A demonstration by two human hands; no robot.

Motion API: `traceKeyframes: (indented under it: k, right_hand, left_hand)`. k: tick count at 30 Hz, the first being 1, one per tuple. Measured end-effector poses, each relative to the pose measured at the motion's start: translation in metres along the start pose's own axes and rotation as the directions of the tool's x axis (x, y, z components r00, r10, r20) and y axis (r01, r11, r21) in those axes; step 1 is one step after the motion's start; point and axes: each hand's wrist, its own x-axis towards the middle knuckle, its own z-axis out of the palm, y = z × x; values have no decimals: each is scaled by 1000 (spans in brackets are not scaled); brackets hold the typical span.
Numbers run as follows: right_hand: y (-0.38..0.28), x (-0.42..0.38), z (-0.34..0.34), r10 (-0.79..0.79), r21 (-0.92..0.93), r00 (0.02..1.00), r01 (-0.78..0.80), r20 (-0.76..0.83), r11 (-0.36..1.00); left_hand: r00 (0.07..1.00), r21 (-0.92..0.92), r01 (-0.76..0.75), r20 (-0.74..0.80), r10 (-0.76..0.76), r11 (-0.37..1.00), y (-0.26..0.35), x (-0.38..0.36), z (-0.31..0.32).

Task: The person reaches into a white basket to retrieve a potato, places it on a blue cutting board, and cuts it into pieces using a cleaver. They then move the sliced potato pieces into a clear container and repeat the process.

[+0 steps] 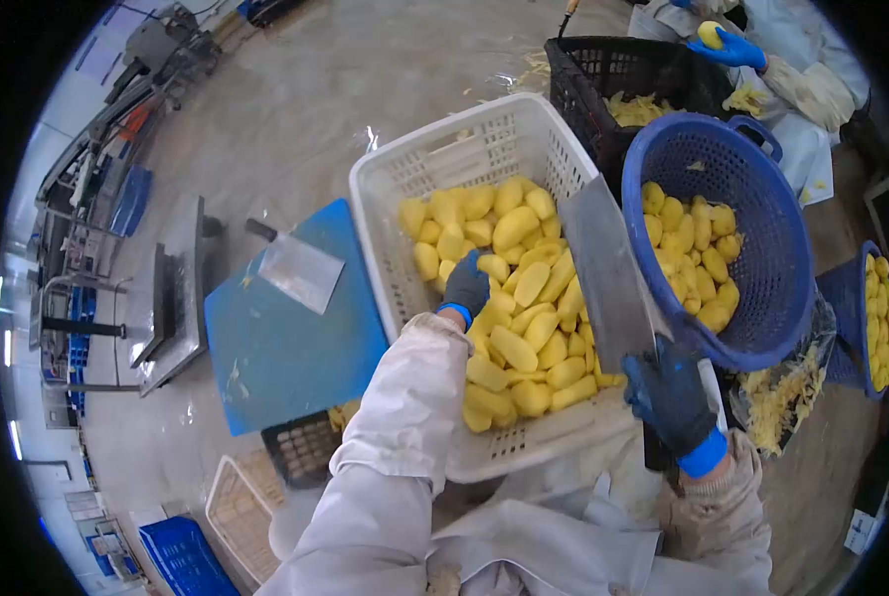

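Observation:
My left hand [466, 286], in a dark glove with a blue cuff, reaches down onto the peeled potatoes [514, 346] in a white perforated crate [504, 459]. The back of the hand faces me, hiding most of its fingers, and I cannot tell whether they grip a potato. My right hand [675, 399], gloved the same way, is closed on the handle end of a large broad-bladed knife [608, 273]. Its wide blade points away from me, over the crate's right side. Many of the potatoes are whole; several look halved, with flat cut faces.
A cleaver [303, 271] lies on a blue cutting board [295, 343] at left. A blue round basket [777, 258] of peeled potatoes and a black crate [588, 94] with peelings stand at right. Another person's blue-gloved hand [737, 50] holds a potato [710, 35].

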Motion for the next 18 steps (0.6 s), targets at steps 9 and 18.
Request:
traceKeyframes:
  k: [9, 18]
  right_hand:
    - [-7, 15, -22, 274, -16, 961, -273, 47, 962]
    - [-17, 12, -14, 168, -45, 985, -167, 22, 985]
  left_hand:
    - [846, 802, -531, 522, 114, 273, -52, 116, 54]
    - [832, 805, -383, 513, -209, 453, -54, 68, 48]
